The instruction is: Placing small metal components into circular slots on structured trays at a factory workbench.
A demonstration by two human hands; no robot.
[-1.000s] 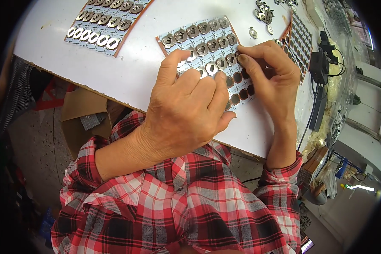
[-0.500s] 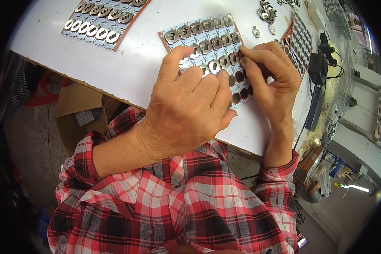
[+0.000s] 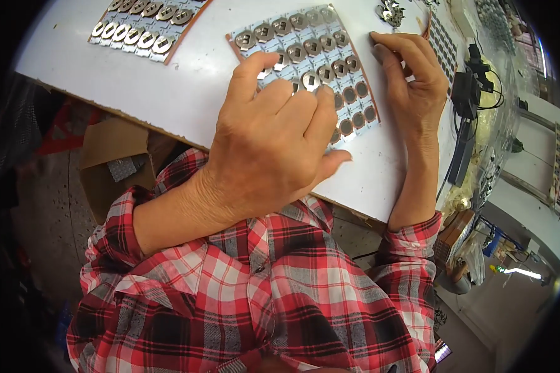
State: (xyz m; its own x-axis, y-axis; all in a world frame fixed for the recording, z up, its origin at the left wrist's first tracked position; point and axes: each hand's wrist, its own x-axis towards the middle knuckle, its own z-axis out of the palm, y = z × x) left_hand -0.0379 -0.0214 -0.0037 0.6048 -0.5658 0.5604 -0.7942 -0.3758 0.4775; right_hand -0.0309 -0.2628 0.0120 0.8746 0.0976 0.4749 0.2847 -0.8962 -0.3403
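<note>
A light-blue circuit board panel with red-brown edges lies on the white table. Silver battery clips sit in its upper three rows, and the nearer rows show bare dark round pads. Over the panel's near left part is my left hand, fingers spread and bent, fingertips resting at the clips; it hides part of the panel. To the right of the panel my right hand touches the table with thumb and index finger pinched together. What the pinch holds, if anything, is hidden.
A second panel with clips lies at the far left. Loose metal clips are heaped at the far right, beside another dark-dotted panel. Black adapters and cables line the right edge. A cardboard box stands below on the left.
My right hand has left the panel's right edge and moved right and away, to where loose clips lay. A clip now shows at the third row's right end. My left hand keeps its place.
</note>
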